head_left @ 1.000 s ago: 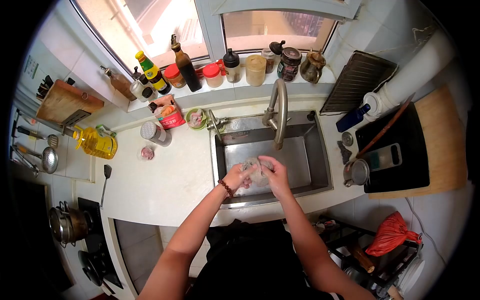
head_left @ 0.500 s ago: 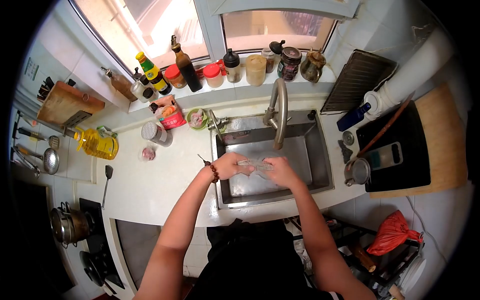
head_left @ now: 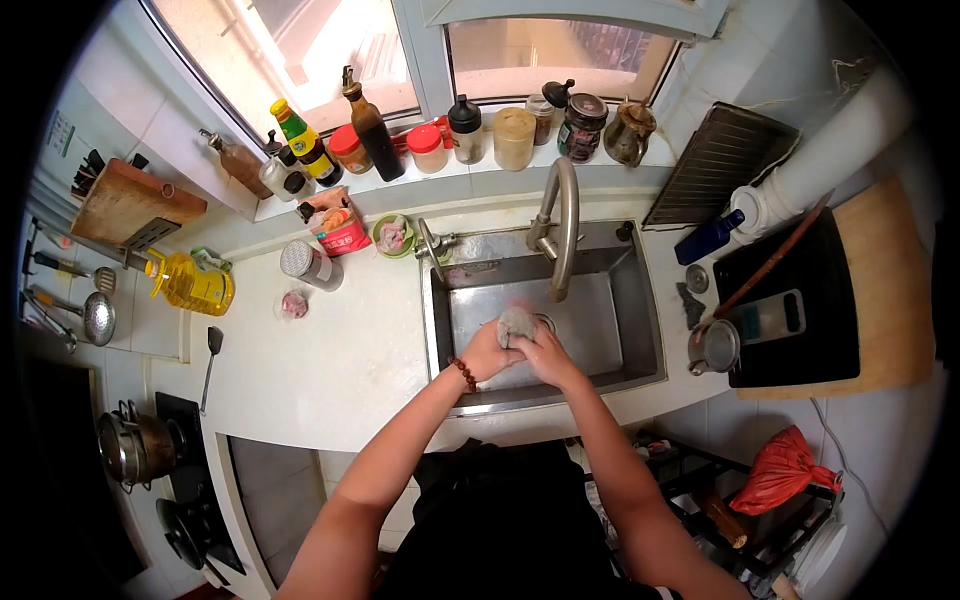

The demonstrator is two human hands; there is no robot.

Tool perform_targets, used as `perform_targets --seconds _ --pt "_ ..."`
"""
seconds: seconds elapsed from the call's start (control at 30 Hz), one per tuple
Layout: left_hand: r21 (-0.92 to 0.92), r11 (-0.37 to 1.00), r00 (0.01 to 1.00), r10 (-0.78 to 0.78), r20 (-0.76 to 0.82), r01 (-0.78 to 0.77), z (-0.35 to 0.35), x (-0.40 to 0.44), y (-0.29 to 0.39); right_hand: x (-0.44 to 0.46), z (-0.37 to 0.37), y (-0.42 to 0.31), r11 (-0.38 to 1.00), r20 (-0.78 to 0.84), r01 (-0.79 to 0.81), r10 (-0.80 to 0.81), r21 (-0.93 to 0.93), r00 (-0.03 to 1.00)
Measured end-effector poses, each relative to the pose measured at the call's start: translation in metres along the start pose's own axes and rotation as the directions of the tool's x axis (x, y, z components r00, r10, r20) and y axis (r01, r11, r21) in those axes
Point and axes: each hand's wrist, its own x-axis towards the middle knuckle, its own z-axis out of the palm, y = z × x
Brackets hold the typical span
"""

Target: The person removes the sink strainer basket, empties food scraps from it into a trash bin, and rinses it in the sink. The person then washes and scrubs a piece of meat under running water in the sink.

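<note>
Over the sink (head_left: 645,330), my left hand (head_left: 483,354) and my right hand (head_left: 546,358) are together, closed around a bunched greyish cloth (head_left: 517,325). The cloth looks wet and bulges out beyond the fingers on the far side. Part of it is hidden by my hands. The curved metal faucet (head_left: 566,225) stands just beyond, its spout end above and to the right of the cloth. A beaded bracelet (head_left: 464,375) is on my left wrist.
Left of the sink are a small green bowl (head_left: 393,236), a canister (head_left: 310,265), a red packet (head_left: 335,222) and an oil jug (head_left: 195,285). Bottles and jars line the sill. At right, a metal cup (head_left: 714,346) stands beside a black board (head_left: 800,350).
The cloth was stretched between my hands and is now bunched up. My left hand has moved right and nearer to me, meeting my right hand, which shifted slightly nearer to me.
</note>
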Motion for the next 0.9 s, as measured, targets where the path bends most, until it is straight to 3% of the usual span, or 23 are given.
perform_targets --seconds 0.03,0.1,0.13,0.17,0.2,0.23,0.3,0.33,0.43,0.5,0.57,0.6,0.63,0.7,0.73,0.8,0.83,0.9 --pt "0.400 0.917 0.999 0.025 -0.033 -0.010 -0.003 0.002 0.009 -0.006 -0.006 -0.005 1.000 0.001 0.000 0.000 0.000 1.000" --pt "0.471 0.881 0.985 0.117 -0.124 -0.045 -0.006 0.000 0.025 -0.016 -0.017 -0.012 0.964 0.264 0.013 -0.086 0.265 0.961" --pt "0.663 0.732 0.975 0.220 -0.012 -0.157 -0.013 0.001 0.031 -0.019 -0.025 -0.014 0.964 0.265 0.013 -0.086 0.265 0.960" --pt "0.804 0.532 0.949 0.291 0.121 -0.266 -0.017 0.001 0.038 -0.020 -0.033 -0.015 0.793 0.329 -0.209 0.012 0.572 0.944" --pt "0.856 0.409 0.926 0.329 0.185 -0.316 -0.016 -0.002 0.052 -0.021 -0.037 -0.019 0.484 0.418 -0.401 0.077 0.778 0.905" --pt "0.856 0.408 0.926 0.328 0.187 -0.317 -0.016 0.004 0.050 -0.020 -0.040 -0.022 0.483 0.416 -0.399 0.077 0.779 0.906" --pt "0.807 0.202 0.757 0.525 0.390 -0.555 -0.009 0.017 0.045 -0.020 -0.044 -0.029 0.474 0.567 -0.532 0.080 0.702 0.820" --pt "0.818 0.173 0.790 0.428 0.439 -0.548 -0.006 0.020 0.045 -0.017 -0.045 -0.026 0.473 0.563 -0.529 0.081 0.705 0.822" --pt "0.804 0.181 0.803 0.340 0.489 -0.566 -0.003 0.027 0.045 -0.006 -0.042 -0.005 0.584 0.590 -0.579 0.200 0.569 0.782" --pt "0.826 0.184 0.822 0.342 0.454 -0.533 -0.003 0.034 0.027 0.006 -0.039 0.013 0.632 0.524 -0.575 0.296 0.520 0.799" --pt "0.922 0.251 0.956 0.052 0.289 -0.293 0.001 0.034 0.019 0.012 -0.034 0.026 0.710 0.491 -0.561 0.339 0.425 0.802" --pt "0.941 0.248 0.970 -0.013 0.242 -0.231 0.004 0.034 0.017 0.014 -0.033 0.026 0.774 0.455 -0.545 0.378 0.323 0.806" --pt "0.939 0.256 0.970 -0.017 0.242 -0.230 0.008 0.035 0.007 0.015 -0.032 0.027 0.769 0.457 -0.553 0.386 0.321 0.802" --pt "0.950 0.267 0.978 -0.079 0.191 -0.163 0.013 0.041 -0.014 0.019 -0.034 0.027 0.872 0.398 -0.486 0.427 0.055 0.812" --pt "0.948 0.276 0.979 -0.081 0.189 -0.161 0.014 0.041 -0.020 0.021 -0.036 0.026 0.869 0.400 -0.493 0.434 0.051 0.807" --pt "0.948 0.260 0.982 0.098 0.163 -0.183 0.015 0.043 -0.027 0.027 -0.041 0.022 0.907 0.303 -0.369 0.417 -0.203 0.857" --pt "0.946 0.267 0.982 0.095 0.162 -0.182 0.016 0.044 -0.029 0.027 -0.044 0.018 0.904 0.305 -0.375 0.423 -0.205 0.853" --pt "0.977 0.106 0.922 0.364 0.136 -0.186 0.016 0.049 -0.027 0.032 -0.052 0.010 0.913 0.163 -0.407 0.399 0.021 0.902"
